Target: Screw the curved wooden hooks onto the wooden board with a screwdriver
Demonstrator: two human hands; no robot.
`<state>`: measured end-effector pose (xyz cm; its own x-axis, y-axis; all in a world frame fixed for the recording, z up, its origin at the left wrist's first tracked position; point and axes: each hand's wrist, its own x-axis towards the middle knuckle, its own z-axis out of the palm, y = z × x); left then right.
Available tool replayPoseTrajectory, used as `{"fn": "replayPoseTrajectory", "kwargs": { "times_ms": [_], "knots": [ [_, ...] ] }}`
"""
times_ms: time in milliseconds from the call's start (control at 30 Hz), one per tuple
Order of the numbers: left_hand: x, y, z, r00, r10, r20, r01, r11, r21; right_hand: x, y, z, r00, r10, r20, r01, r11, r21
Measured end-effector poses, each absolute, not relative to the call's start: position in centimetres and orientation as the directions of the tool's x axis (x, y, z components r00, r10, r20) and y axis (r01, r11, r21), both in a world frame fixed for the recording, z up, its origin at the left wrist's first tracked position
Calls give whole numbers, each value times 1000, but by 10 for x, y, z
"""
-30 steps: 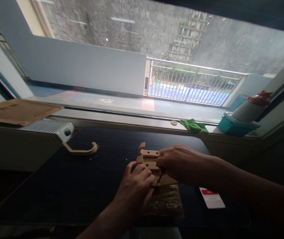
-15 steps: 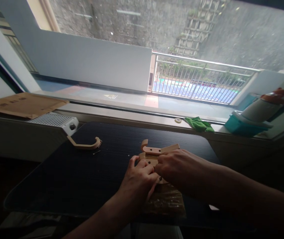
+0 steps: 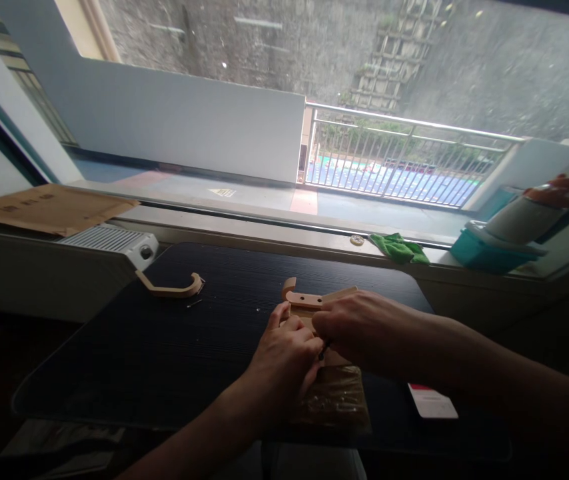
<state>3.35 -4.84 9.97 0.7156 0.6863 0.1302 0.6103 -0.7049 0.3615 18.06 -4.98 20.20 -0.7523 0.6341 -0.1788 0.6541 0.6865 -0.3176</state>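
R hand (image 3: 347, 327) has its fingers clenched round a thin dark tool (image 3: 323, 351); only a short length of shaft shows below the fist, the rest is hidden in the grip. L hand (image 3: 289, 343), just left of it, has fingers bent over the middle wooden pc (image 3: 299, 312); thumb mostly out of sight, so can't tell if it's gripped or just pressed. That pc is largely covered, only bits of its far edge visible. Beyond it lies the far wooden hook (image 3: 305, 299), curled end at left w/ 2 dark holes, right end partly behind R hand. Nearest wooden pc (image 3: 337, 359) peeks out under R hand, tool tip close to it; can't make out contact. Wrapped bundle (image 3: 342, 397) sits on the near side, shiny film, contents unclear, near edge lost in shadow. White/red card (image 3: 433, 402) at right, its far part cut off by the forearm, print unreadable. Another wooden hook (image 3: 172, 292) lies at far left of the dark surface (image 3: 129, 360), w/ a tiny thin bit (image 3: 194, 303) nearby, too small to ID.
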Motion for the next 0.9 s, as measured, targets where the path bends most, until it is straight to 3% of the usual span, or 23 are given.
{"fn": "replayPoseTrajectory", "kwargs": {
  "times_ms": [433, 567, 667, 733, 800, 900],
  "knots": [
    [36, -47, 95, 678, 711, 186, 599, -682, 420, 175, -52, 199, -699, 667, -256, 710, 690, -141],
    [36, -47, 95, 685, 699, 207, 584, -696, 417, 199, -51, 214, -670, 727, -150, 739, 636, -222],
    [36, -46, 92, 679, 695, 236, 576, -704, 415, 243, -47, 214, -373, 927, -39, 910, 357, -210],
    [36, -46, 89, 677, 690, 256, 571, -712, 409, 275, -49, 191, -118, 986, -118, 981, 98, -168],
    [36, -45, 86, 671, 690, 269, 574, -714, 401, 300, -55, 152, 97, 975, -200, 990, -116, -85],
    [36, -44, 85, 680, 684, 264, 566, -719, 405, 317, -68, 87, 422, 885, -196, 906, -422, 46]
  ]
}}
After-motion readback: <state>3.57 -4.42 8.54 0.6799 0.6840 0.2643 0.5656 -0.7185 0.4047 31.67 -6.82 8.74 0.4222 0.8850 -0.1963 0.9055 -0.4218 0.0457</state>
